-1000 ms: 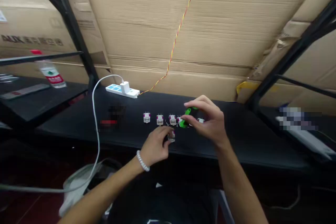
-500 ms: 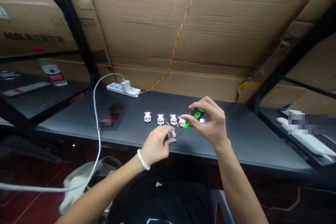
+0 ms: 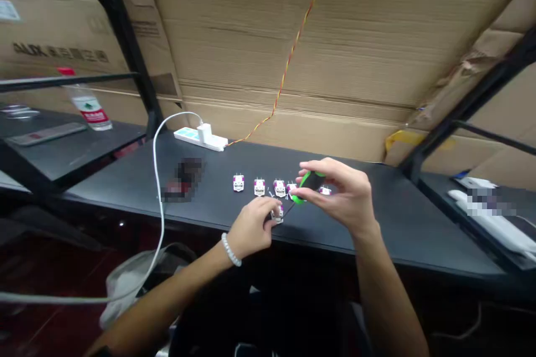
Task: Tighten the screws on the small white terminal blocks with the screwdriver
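My left hand (image 3: 253, 226), with a pale bead bracelet at the wrist, pinches a small white-and-purple plug part (image 3: 278, 212) near the front edge of the table. In my right hand (image 3: 347, 192) is a screwdriver (image 3: 312, 181) with a green-and-black handle. Its thin shaft slants down left to the held part; the tip's exact contact is too small to make out. Behind the hands stand similar pronged parts, among them a left one (image 3: 238, 182), a middle one (image 3: 259, 186) and another (image 3: 279, 187). More sit partly hidden behind my right hand. Tiny screw-like pieces (image 3: 271, 194) lie close by.
A white power strip (image 3: 190, 135) with a charger and white cable (image 3: 157, 178) lies at the back left. The cable hangs over the front edge. A blurred-out dark object (image 3: 184, 181) rests on the left. Black shelf posts (image 3: 412, 164) flank the black table (image 3: 410, 223).
The screwdriver handle has turned in my right fingers, showing more black side. My left hand keeps its grip on the plug part. The whole view has shifted slightly.
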The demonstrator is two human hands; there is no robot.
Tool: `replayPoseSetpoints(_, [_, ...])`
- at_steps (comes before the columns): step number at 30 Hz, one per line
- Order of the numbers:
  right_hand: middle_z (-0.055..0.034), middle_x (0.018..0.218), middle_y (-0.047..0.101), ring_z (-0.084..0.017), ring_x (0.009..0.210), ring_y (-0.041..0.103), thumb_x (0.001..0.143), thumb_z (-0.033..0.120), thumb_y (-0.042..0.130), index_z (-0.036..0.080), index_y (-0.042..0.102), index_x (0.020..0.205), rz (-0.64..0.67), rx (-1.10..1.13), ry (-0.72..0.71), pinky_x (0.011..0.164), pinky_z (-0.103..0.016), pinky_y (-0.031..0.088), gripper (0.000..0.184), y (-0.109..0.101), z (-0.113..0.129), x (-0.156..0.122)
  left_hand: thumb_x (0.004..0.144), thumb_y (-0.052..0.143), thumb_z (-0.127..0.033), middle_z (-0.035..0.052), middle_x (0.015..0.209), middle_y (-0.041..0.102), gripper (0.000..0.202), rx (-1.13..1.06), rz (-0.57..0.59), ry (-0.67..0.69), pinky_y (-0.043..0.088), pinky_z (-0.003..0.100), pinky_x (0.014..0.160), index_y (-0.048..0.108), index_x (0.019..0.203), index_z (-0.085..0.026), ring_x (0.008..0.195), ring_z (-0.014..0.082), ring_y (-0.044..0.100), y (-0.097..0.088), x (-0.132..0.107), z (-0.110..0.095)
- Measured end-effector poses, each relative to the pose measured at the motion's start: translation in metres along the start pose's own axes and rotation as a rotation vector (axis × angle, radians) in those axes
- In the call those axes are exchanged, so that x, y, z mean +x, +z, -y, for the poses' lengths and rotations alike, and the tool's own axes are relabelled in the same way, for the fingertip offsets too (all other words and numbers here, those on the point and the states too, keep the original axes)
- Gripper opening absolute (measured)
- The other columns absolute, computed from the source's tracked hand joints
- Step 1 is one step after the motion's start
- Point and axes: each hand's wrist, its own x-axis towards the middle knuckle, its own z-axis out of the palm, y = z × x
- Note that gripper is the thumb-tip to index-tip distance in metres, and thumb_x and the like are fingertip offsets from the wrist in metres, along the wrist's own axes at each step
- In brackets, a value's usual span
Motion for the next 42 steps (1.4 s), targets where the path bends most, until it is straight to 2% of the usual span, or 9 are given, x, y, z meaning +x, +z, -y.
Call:
replayPoseSetpoints(3, [-0.0011,0.076,0.069,-0.015,0.06,0.057,0.082,0.044,0.091,0.025,0.076,0.094,-0.089,-0.14,-0.089,0.053,-0.03,0.048,0.027,0.009,0.005,0.006,0.078,0.063,0.005,0.0063,0.111,0.077,0.031,0.005,0.004,0.002,0.059,0.044,0.101,0.064,0.092,-0.023,0.109,0.0264,0.072,0.0,0.0,0.001])
replayPoseSetpoints(7, [0.0023,0.068,0.054,-0.011,0.056,0.043,0.085,0.056,0.086,0.022,0.065,0.076,-0.119,-0.288,-0.041,0.052,-0.028,0.037,0.04,0.023,0.012,0.012,0.079,0.064,0.005,0.0065,0.115,0.077,0.03,0.0,-0.005,0.016,0.058,0.044,0.104,0.065,0.093,-0.022,0.112,0.026,0.072,0.0,0.0,0.003])
replayPoseSetpoints(13, [0.0038,0.058,0.046,-0.011,0.053,0.036,0.086,0.069,0.078,0.023,0.049,0.063,-0.275,-0.576,-0.007,0.052,-0.03,0.026,0.059,0.041,0.012,0.018,0.083,0.068,0.001,0.0075,0.118,0.076,0.026,-0.01,-0.004,0.03,0.057,0.044,0.104,0.065,0.093,-0.022,0.114,0.0269,0.07,0.0,-0.001,0.002])
replayPoseSetpoints(16, [0.0025,0.06,0.053,-0.012,0.052,0.04,0.095,0.063,0.071,0.023,0.054,0.067,-0.274,-0.574,0.027,0.053,-0.03,0.028,0.052,0.041,0.009,0.016,0.084,0.068,0.001,0.0083,0.117,0.075,0.026,0.001,0.008,0.024,0.057,0.044,0.104,0.066,0.096,-0.022,0.115,0.0272,0.069,-0.001,-0.001,0.0])
replayPoseSetpoints(20, [-0.0027,0.08,0.073,-0.012,0.055,0.052,0.098,0.05,0.072,0.021,0.071,0.091,-0.239,-0.369,0.08,0.057,-0.029,0.042,0.03,0.026,0.006,0.008,0.087,0.076,-0.009,0.0075,0.11,0.074,0.018,0.027,0.01,-0.007,0.057,0.043,0.1,0.066,0.096,-0.021,0.108,0.0274,0.068,-0.001,0.001,-0.002])
replayPoseSetpoints(26, [-0.0026,0.086,0.073,-0.015,0.063,0.063,0.097,0.045,0.07,0.022,0.076,0.112,-0.01,-0.153,0.281,0.054,-0.028,0.047,0.027,-0.007,0.009,-0.002,0.091,0.075,-0.012,0.0085,0.109,0.067,0.015,0.086,0.024,0.005,0.056,0.041,0.096,0.07,0.103,-0.019,0.105,0.026,0.064,0.0,0.001,-0.002])
replayPoseSetpoints(31, [-0.0024,0.083,0.075,-0.018,0.069,0.068,0.096,0.046,0.072,0.024,0.078,0.103,-0.296,-0.195,0.358,0.061,-0.029,0.052,0.023,-0.027,0.002,-0.011,0.093,0.075,-0.016,0.0107,0.113,0.064,0.025,0.155,0.035,0.014,0.057,0.045,0.098,0.073,0.118,-0.017,0.108,0.0278,0.062,0.002,0.0,0.0])
replayPoseSetpoints(36, [-0.0035,0.08,0.075,-0.018,0.069,0.069,0.094,0.045,0.076,0.023,0.079,0.099,-0.435,-0.243,0.378,0.061,-0.029,0.053,0.023,-0.044,-0.005,-0.024,0.093,0.074,-0.018,0.0113,0.113,0.064,0.025,0.172,0.068,-0.009,0.059,0.045,0.097,0.076,0.118,-0.018,0.107,0.0275,0.061,-0.003,0.0,-0.002])
replayPoseSetpoints(42, [-0.0035,0.077,0.076,-0.019,0.067,0.072,0.093,0.045,0.077,0.023,0.08,0.098,-0.478,-0.2,0.416,0.058,-0.028,0.054,0.023,-0.056,-0.011,-0.036,0.091,0.06,-0.003,0.011,0.124,0.068,0.039,0.235,0.313,-0.037,0.056,0.046,0.107,0.079,0.121,-0.022,0.115,0.0279,0.065,-0.051,0.002,0.002])
